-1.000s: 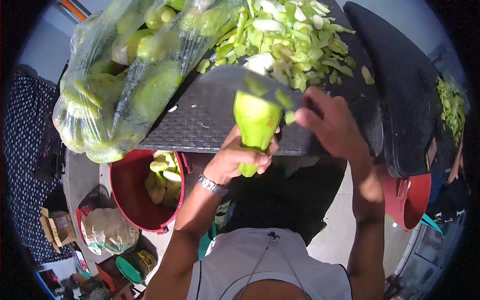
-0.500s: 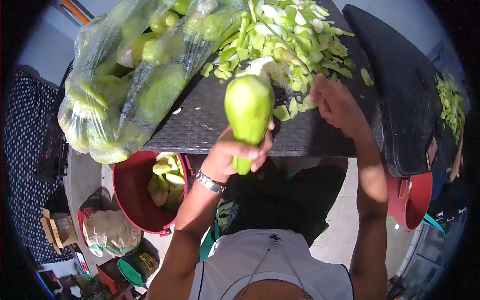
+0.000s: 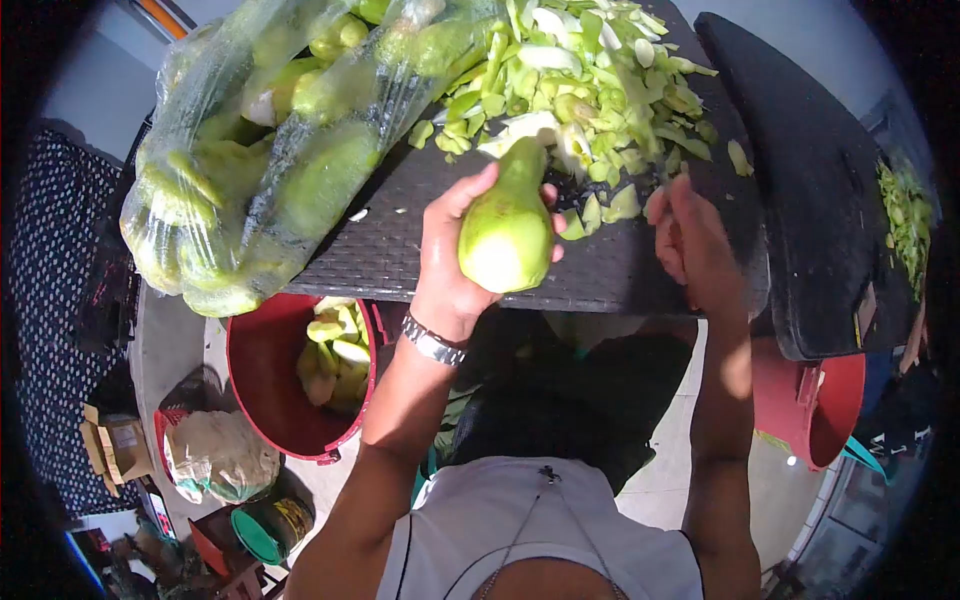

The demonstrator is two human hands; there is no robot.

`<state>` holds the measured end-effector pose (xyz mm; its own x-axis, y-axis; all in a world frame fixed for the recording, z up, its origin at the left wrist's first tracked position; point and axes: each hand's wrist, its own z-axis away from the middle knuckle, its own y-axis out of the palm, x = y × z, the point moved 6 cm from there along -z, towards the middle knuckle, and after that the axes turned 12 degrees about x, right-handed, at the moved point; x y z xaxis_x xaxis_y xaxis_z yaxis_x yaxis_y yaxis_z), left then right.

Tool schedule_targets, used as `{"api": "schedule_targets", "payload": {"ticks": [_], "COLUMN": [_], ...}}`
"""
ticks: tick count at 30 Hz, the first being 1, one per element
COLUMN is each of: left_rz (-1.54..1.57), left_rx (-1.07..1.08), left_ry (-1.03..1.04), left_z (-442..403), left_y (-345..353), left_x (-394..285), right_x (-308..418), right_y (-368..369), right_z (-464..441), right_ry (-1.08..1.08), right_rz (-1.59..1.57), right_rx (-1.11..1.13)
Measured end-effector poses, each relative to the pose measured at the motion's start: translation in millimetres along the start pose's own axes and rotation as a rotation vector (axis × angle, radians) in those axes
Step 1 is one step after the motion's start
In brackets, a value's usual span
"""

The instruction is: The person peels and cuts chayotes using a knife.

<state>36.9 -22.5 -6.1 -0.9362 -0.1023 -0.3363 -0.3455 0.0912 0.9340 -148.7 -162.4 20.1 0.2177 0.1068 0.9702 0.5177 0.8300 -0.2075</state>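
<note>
1. Short of the table's (image 3: 380, 270) near edge, toward its L end, a red tub (image 3: 250, 370) is seen on the floor, w/ pale green pcs (image 3: 340, 360) heaped inside at its R side.
2. On the L wrist a metal watch (image 3: 433, 340) is worn, just short of the near edge.
3. The green fruit (image 3: 510, 225) is held in the L hand (image 3: 445, 250), above the near edge, approx. mid-length. It's cradled from beneath: thumb laid along its L side, fingertips curled up round its R side.
4. Fruit's wide end, w/ pale cut face, is turned toward the wrist; narrow neck is pointed to the far edge.
5. R hand (image 3: 690, 240) is held nr the near R corner, well apart from the fruit. Fingers are bent inward; whether anything is gripped can't be told.
6. Near L corner is covered by a clear plastic bag (image 3: 250, 150), filled w/ more green fruits.
7. Beyond the fruit, toward the far edge, peelings (image 3: 600, 90) are piled; a few loose bits are scattered btwn pile and R hand.
</note>
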Motion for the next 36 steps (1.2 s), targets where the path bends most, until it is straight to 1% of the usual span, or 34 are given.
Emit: {"api": "schedule_targets", "payload": {"ticks": [2, 4, 6, 7, 8, 10, 11, 12, 14, 15, 17, 18, 20, 21, 24, 25, 27, 28, 29, 30, 32, 36], "left_rz": [0.014, 0.047, -0.181, -0.181, -0.107, 0.143, 0.004, -0.139, 0.063, 0.015, -0.107, -0.178, -0.319, -0.367, -0.069, -0.087, 0.028, 0.082, 0.070, 0.044, -0.006, -0.111], "left_rx": [0.054, -0.008, -0.079, 0.014, 0.038, 0.057, 0.125, 0.086, 0.114, 0.119, 0.156, 0.083, -0.059, -0.045, 0.014, -0.039, 0.026, 0.056, -0.025, -0.263, -0.119, -0.186], "left_ry": [-0.017, -0.008, 0.075, 0.107, 0.140, 0.214, 0.117, 0.061, -0.083, -0.090, -0.098, -0.091, -0.083, -0.084, 0.057, 0.033, 0.011, 0.003, 0.075, 0.126, 0.112, 0.128], "left_z": [-7.4, -12.4, -8.1, -7.4, -1.9, -0.2, 0.3, -0.1, -6.4, -2.4, -4.3, -3.4, -4.2, -2.5, -9.2, -12.8, -17.2, -17.7, -15.5, -17.7, -18.6, -17.6], "left_y": [18.3, 34.1, 55.4, 59.9, 57.3, 38.3, 35.3, 23.7, -3.9, -5.5, -2.7, 3.8, 27.4, 29.6, 23.6, 14.9, 6.4, 4.7, -0.2, 6.6, 17.3, 2.4], "left_x": [-2.1, -18.3, -40.1, -45.2, -43.4, -12.1, 7.0, 15.3, 25.2, 27.1, 22.6, 22.1, 21.6, 16.6, 24.8, 26.9, 35.2, 38.3, 42.7, 49.5, 53.8, 56.8], "right_x": [6.5, 11.4, 14.1, 15.6, 16.4, 22.2, 20.3, 16.6, 16.7, 18.7, 16.5, 13.9, 14.9, 15.1, 12.2, 12.7, 11.7, 15.0, 19.7, 23.7, 27.5, 30.6], "right_y": [12.4, 16.5, 16.2, 13.9, 12.8, 6.7, 5.1, 6.0, 11.8, 13.5, 14.7, 16.6, 17.0, 16.5, 14.7, 13.9, 18.5, 25.5, 33.6, 41.2, 55.2, 60.3], "right_z": [6.4, 12.2, 16.5, 18.8, 22.9, 19.3, 20.7, 23.8, 25.6, 25.1, 26.7, 29.9, 32.6, 33.8, 35.7, 36.5, 41.3, 43.3, 45.4, 46.0, 42.8, 38.7], "right_ry": [-0.009, 0.012, 0.017, 0.010, 0.008, -0.047, -0.064, -0.064, -0.087, -0.110, -0.079, -0.057, -0.084, -0.095, -0.098, -0.083, -0.036, -0.057, -0.082, -0.106, -0.197, -0.382], "right_rz": [0.062, 0.103, 0.143, 0.135, 0.124, 0.092, 0.065, 0.039, 0.097, 0.126, 0.161, 0.174, 0.149, 0.136, 0.057, 0.118, 0.234, 0.340, 0.445, 0.549, 0.659, 0.783], "right_rx": [-0.020, -0.023, -0.017, -0.032, -0.038, -0.041, -0.028, -0.007, -0.046, -0.066, -0.048, -0.039, -0.068, -0.086, -0.099, -0.116, -0.142, -0.128, -0.116, -0.104, -0.097, -0.139]}}
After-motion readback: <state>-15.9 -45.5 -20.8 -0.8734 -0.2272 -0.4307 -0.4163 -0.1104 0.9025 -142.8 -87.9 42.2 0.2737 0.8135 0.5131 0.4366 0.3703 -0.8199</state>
